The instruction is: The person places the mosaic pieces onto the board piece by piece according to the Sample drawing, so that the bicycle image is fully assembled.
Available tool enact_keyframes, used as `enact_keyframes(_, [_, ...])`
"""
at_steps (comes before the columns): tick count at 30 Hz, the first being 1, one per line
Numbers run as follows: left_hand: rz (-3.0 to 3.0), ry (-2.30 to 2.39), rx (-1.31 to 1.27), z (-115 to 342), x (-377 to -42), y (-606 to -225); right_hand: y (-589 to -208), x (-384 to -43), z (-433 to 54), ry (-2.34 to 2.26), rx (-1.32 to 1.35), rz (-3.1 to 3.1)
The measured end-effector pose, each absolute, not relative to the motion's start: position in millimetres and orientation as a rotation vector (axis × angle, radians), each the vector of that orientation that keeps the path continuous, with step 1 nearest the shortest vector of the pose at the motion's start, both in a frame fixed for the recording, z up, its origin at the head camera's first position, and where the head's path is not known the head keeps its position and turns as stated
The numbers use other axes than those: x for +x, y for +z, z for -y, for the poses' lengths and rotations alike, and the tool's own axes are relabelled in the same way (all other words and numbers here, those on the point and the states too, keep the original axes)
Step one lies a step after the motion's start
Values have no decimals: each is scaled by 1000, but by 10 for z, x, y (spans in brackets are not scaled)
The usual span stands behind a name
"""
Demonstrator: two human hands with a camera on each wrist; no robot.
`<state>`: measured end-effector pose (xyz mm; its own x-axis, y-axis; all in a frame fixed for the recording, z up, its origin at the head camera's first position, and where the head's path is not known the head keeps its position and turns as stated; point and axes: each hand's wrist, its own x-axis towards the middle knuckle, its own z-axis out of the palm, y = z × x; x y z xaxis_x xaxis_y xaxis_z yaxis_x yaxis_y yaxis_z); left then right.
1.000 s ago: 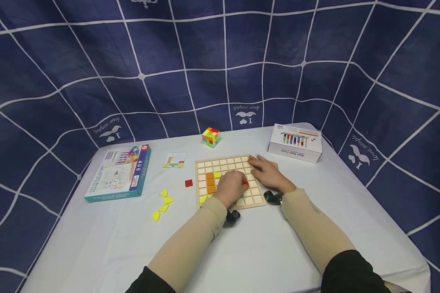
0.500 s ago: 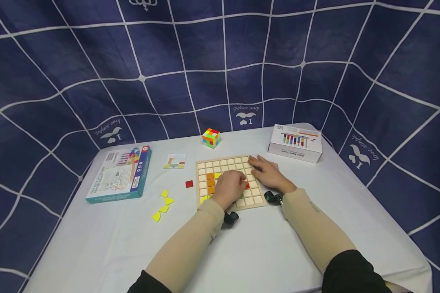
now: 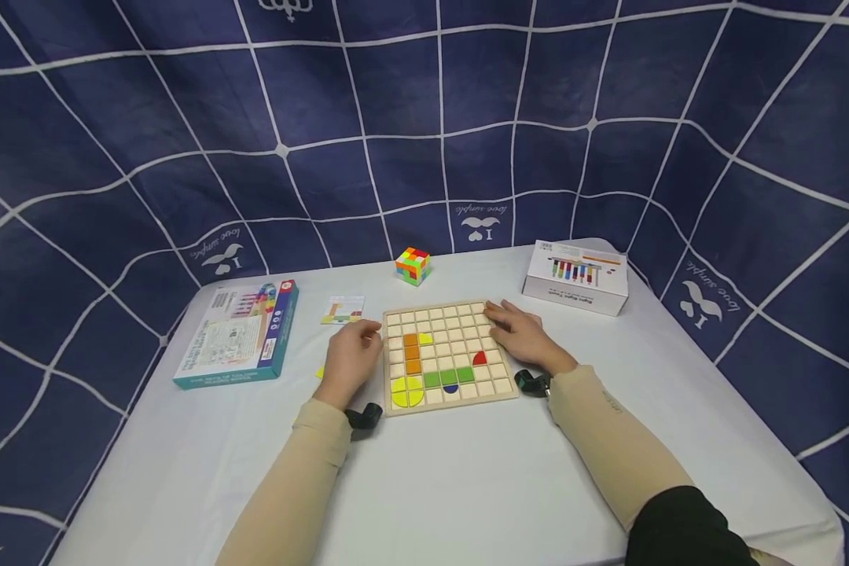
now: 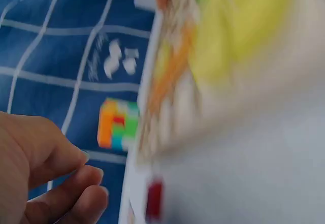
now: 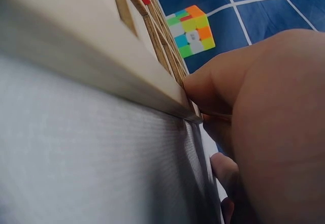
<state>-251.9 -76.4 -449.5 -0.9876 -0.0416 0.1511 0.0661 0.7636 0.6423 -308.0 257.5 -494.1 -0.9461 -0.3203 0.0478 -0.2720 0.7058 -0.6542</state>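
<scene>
My left hand (image 3: pixel 350 358) is just left of the wooden grid board (image 3: pixel 453 320), thumb and fingers loosely bent, with nothing seen between them. A red square tile (image 4: pixel 154 198) lies close by on the cloth in the left wrist view; the hand hides it in the head view. My right hand (image 3: pixel 527 338) holds the board's far right corner, fingertips at the rim. Set in the board are orange squares (image 3: pixel 412 354), green squares (image 3: pixel 448 377), yellow quarter-circles (image 3: pixel 406 391), a yellow piece (image 3: pixel 426 339), a dark blue half-round (image 3: pixel 450 389) and a red quarter-circle (image 3: pixel 479 358).
A puzzle cube (image 3: pixel 413 266) stands behind the board. Left of it lie a pattern card (image 3: pixel 343 309) and a teal-edged box (image 3: pixel 239 334). A white box (image 3: pixel 576 277) sits at back right. Loose yellow pieces (image 3: pixel 320 372) are mostly hidden behind the left hand.
My left hand has left the board, where the red quarter-circle now lies uncovered, and moved left past the board's edge. The right hand has stayed at the corner.
</scene>
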Motion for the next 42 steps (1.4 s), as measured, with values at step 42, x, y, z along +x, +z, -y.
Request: enact_keyframes(42, [2870,-826,-106,1173,-2488,-4859,-4952,-3041,-2563,-1053,-486,-2837])
